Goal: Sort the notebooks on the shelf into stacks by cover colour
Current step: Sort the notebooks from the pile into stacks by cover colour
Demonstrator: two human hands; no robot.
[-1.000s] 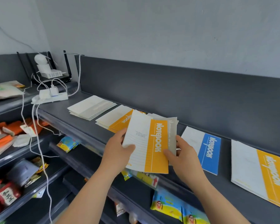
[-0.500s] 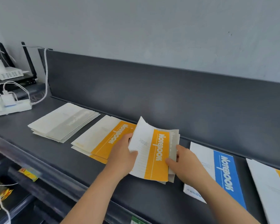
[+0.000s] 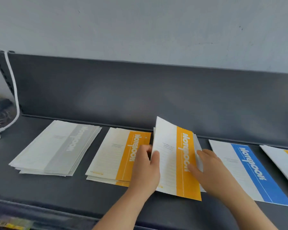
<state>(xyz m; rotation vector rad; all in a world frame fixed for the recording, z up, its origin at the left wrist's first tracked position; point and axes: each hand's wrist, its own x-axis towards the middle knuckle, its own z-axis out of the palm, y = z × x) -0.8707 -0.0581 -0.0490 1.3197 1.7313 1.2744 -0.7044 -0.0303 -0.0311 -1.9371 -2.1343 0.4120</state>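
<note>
On the dark grey metal shelf (image 3: 56,188), in front of its upright back panel (image 3: 140,90), two bare forearms reach in from the lower edge of view.

Left hand (image 3: 145,170): thumb laid over the front cover at the left edge of a hand-held bundle of thin paper notebooks (image 3: 170,160), the fingers out of sight behind the bundle. Grasping it.

Right hand (image 3: 211,170): thumb pressed on the orange band, fingers along the right edge of the bundle. Also grasping it.

Bundle: tilted, top left corner lifted up against the back panel. Whether the lower edge touches the shelf cannot be told. The front cover has a white ruled panel on the left and an orange band on the right, with white "NOTEBOOK" lettering running lengthwise. Pale grey edges of further notebooks fan out behind it on the right.

Flat on the shelf:
- stack of white-and-grey notebooks (image 3: 56,146), far left, several deep, slightly fanned.
- stack of white-and-orange notebooks (image 3: 113,156), just beside the grey stack, its right edge partly covered by the left hand.
- white-and-blue notebook (image 3: 249,171), just right of the right hand.
- cropped white-and-orange notebook (image 3: 286,160), at the right border of view, near the blue one.

White cable (image 3: 13,90) hangs at the shelf's left end.
</note>
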